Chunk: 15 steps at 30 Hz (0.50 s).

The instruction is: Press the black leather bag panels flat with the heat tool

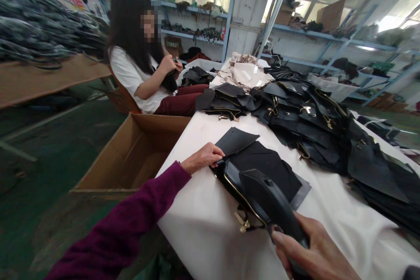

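Observation:
My left hand (205, 157) is closed in a pinch on the near left corner of a black bag piece (269, 162) lying on the white-covered table. A stiff black flap (236, 140) of it stands just beyond the fingers. My right hand (311, 245) is wrapped round the handle of a black handheld tool (265, 192) with a long curved body, whose exact kind I cannot tell. The tool's head lies over the bag piece, hiding part of it. Along the near side runs a gold zipper (244, 199), with a gold clasp (243, 221) hanging at the edge.
Black bag pieces with gold hardware (305, 113) are heaped across the table's far right. Pale fabric pieces (247, 74) lie behind them. An open cardboard box (131, 157) stands left of the table. A seated person (141, 65) handles a dark piece beyond it. Blue shelves (197, 33) line the wall.

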Each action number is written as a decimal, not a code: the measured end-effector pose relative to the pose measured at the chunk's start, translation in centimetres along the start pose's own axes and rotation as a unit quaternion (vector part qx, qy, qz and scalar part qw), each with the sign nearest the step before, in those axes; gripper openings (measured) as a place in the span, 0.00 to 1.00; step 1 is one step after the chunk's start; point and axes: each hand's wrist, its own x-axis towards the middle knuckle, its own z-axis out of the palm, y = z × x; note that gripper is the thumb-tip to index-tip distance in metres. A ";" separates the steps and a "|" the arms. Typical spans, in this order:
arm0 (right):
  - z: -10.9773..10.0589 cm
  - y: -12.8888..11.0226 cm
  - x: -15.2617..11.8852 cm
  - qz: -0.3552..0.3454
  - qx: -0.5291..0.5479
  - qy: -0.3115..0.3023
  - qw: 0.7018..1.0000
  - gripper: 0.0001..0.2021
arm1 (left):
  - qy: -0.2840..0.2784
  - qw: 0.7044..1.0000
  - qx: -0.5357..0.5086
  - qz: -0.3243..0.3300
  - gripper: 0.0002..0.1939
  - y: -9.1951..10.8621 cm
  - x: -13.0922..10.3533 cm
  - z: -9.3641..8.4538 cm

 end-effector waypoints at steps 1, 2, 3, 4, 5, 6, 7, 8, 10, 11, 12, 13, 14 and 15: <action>0.2 -0.1 0.3 -0.008 0.014 -0.003 1.000 0.13 | -0.009 0.998 -0.065 -0.022 0.11 0.1 -0.4 0.2; 0.5 -0.1 0.7 -0.018 0.032 -0.006 0.999 0.12 | -0.014 0.991 -0.126 -0.044 0.11 0.1 -0.8 0.5; 0.9 0.0 1.1 -0.029 0.050 -0.014 0.998 0.11 | -0.015 0.982 -0.175 -0.064 0.10 0.2 -1.2 0.9; 1.2 0.1 1.6 -0.038 0.067 -0.023 0.997 0.10 | -0.013 0.975 -0.207 -0.075 0.09 0.2 -1.5 1.3; 1.5 0.3 2.0 -0.046 0.081 -0.031 0.995 0.10 | -0.013 0.969 -0.232 -0.080 0.09 0.2 -1.8 1.8; 1.8 0.5 2.4 -0.051 0.091 -0.035 0.994 0.10 | -0.017 0.964 -0.254 -0.079 0.09 0.2 -2.2 2.2; 2.0 0.7 2.7 -0.053 0.097 -0.035 0.993 0.11 | -0.022 0.958 -0.276 -0.078 0.09 0.2 -2.5 2.6; 2.1 0.8 3.0 -0.051 0.099 -0.032 0.993 0.11 | -0.030 0.951 -0.298 -0.076 0.09 0.1 -2.8 3.0; 1.9 1.0 3.1 -0.045 0.100 -0.016 0.994 0.12 | -0.046 0.940 -0.328 -0.078 0.08 -0.1 -3.6 3.5; 1.5 1.0 3.0 -0.043 0.097 -0.003 0.994 0.12 | -0.052 0.940 -0.328 -0.080 0.08 -0.2 -4.0 3.6; 1.1 1.0 2.7 -0.042 0.094 0.014 0.995 0.13 | -0.055 0.945 -0.314 -0.081 0.08 -0.2 -4.5 3.7; 0.5 1.0 2.4 -0.042 0.089 0.031 0.995 0.13 | -0.054 0.954 -0.284 -0.078 0.09 -0.2 -4.8 3.6; -0.2 1.1 1.9 -0.040 0.084 0.048 0.994 0.14 | -0.051 0.967 -0.241 -0.071 0.09 -0.1 -5.2 3.6; -0.9 1.3 1.4 -0.036 0.079 0.065 0.994 0.15 | -0.047 0.979 -0.187 -0.060 0.09 0.1 -5.4 3.5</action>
